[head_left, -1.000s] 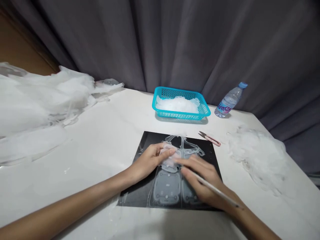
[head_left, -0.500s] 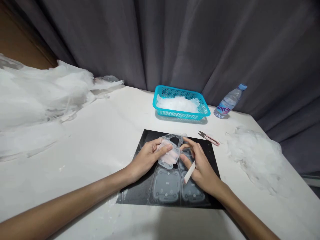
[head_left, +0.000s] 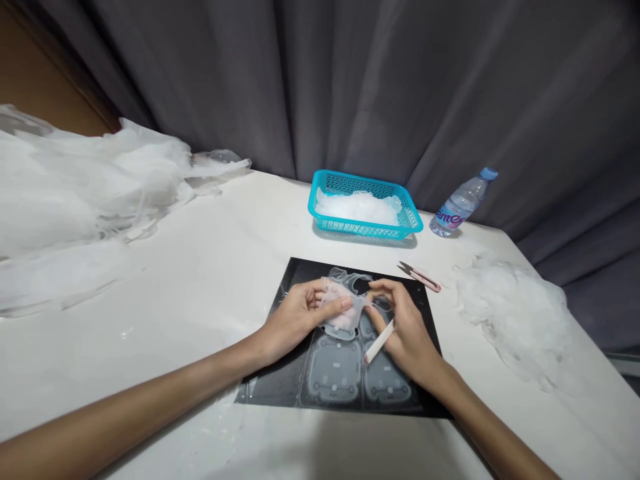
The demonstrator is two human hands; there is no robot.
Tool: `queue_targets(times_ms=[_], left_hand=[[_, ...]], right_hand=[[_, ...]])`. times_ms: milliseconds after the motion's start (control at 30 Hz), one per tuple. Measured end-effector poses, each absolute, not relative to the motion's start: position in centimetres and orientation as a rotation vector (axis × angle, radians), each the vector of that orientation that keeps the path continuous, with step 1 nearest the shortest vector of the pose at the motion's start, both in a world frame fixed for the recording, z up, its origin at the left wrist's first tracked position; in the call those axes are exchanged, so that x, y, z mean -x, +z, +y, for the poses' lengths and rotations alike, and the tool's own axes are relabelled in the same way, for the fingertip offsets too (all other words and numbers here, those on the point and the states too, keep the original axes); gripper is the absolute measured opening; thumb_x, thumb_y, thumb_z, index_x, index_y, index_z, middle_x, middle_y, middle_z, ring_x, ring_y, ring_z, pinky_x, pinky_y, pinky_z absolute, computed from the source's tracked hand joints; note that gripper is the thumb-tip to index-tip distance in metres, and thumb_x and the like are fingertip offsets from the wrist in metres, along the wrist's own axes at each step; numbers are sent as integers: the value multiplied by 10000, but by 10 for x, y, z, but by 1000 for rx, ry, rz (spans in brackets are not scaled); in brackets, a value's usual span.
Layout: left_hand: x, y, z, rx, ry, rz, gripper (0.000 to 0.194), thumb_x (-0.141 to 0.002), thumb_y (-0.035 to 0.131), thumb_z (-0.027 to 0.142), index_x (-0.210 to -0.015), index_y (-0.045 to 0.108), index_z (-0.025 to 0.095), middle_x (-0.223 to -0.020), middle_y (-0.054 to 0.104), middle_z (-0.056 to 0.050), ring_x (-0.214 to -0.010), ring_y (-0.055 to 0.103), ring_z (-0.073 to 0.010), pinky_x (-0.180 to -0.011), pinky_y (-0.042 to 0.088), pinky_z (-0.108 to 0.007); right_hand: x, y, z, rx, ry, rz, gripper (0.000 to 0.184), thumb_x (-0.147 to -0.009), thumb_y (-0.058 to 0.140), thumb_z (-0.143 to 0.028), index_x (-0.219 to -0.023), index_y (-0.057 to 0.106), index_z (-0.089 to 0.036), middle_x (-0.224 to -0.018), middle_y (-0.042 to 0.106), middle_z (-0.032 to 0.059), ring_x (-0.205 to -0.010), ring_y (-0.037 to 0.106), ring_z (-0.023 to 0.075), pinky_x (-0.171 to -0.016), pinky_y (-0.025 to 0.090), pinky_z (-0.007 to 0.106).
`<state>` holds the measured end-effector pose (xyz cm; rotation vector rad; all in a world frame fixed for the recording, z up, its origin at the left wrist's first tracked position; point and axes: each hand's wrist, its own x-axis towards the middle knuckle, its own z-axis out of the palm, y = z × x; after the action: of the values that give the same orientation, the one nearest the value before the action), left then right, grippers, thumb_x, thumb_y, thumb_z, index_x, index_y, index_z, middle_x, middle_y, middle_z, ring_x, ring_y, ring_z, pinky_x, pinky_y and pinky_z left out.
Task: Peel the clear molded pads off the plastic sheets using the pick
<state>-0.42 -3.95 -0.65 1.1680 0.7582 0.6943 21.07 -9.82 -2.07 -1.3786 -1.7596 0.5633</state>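
Note:
My left hand is closed on a translucent, soft-looking plastic piece, its thumb on top and its fingers underneath. The piece is lifted above a black board. My right hand pinches the thin clear film at the piece's right edge between thumb and index finger. A slim white stick-like tool with a reddish tip is also tucked in the right hand; its other end is hidden. Rounded translucent pieces in a clear sheet lie on the board.
Pink-handled thread snips lie at the board's far right corner. Behind stands a blue basket holding white translucent material. A water bottle is beside it. Heaps of clear film lie left and right.
The piece in my left hand has tilted, and my left thumb has shifted slightly right. My right fingertips have drawn together on the film at its edge.

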Motion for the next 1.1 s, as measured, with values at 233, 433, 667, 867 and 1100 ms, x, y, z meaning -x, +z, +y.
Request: queue_targets(times_ms=[233,433,667,867,1100], left_hand=[[6,-2,-40,-1282,618,797,327,-873,797,460,-901,722,143,-807,710,-15,-703,626,-141,-646,481,-233],[9,-2,-42,-1544,530,820,352,-907,736,491,-842,784,148,-723,654,4,-661,532,-136,-621,385,-240],[9,-5,-42,-1743,468,829,382,-972,619,485,-944,819,160,-716,655,9,-640,492,-143,-601,350,-245],[8,-7,-59,-2140,568,849,455,-1079,447,394,-764,689,173,-691,625,-21,-627,544,-155,-643,413,-268],[10,-10,-78,-2325,698,810,334,-1077,479,340,-917,732,191,-790,681,-58,-737,630,-197,-730,499,-295]], right_hand=[[-230,16,-95,1284,707,-2083,434,-965,685,-290,-1380,560,-269,-1272,658,82,-1179,570,270,-1011,493,426],[-206,37,-60,1295,740,-2028,177,-977,672,-318,-1122,722,-230,-1078,735,65,-1021,581,239,-897,467,378],[-199,41,-44,1295,1157,-2045,100,-787,724,-135,-720,666,-181,-731,645,-31,-711,525,127,-658,354,254],[-194,37,-44,1283,1413,-1871,105,-788,666,-182,-699,609,-182,-643,589,-39,-620,490,121,-594,327,251],[-200,18,-28,1691,462,-1935,181,-934,589,-216,-755,558,-215,-793,670,39,-785,594,202,-720,372,305]])
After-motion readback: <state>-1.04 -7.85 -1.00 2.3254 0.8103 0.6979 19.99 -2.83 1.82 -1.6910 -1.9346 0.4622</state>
